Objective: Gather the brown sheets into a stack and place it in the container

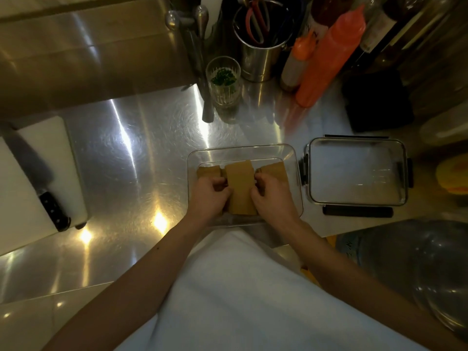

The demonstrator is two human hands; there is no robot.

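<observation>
A clear plastic container stands on the steel counter right in front of me. Inside it a stack of brown sheets lies in the middle, held from both sides. My left hand grips its left edge and my right hand grips its right edge. More brown sheets lie in the container on either side: a stack at the left and a stack at the right, both partly hidden by my hands.
The container's clear lid with black clips lies to the right. A white cutting board with a knife sits at the left. At the back stand a glass with herbs, a utensil holder and orange squeeze bottles.
</observation>
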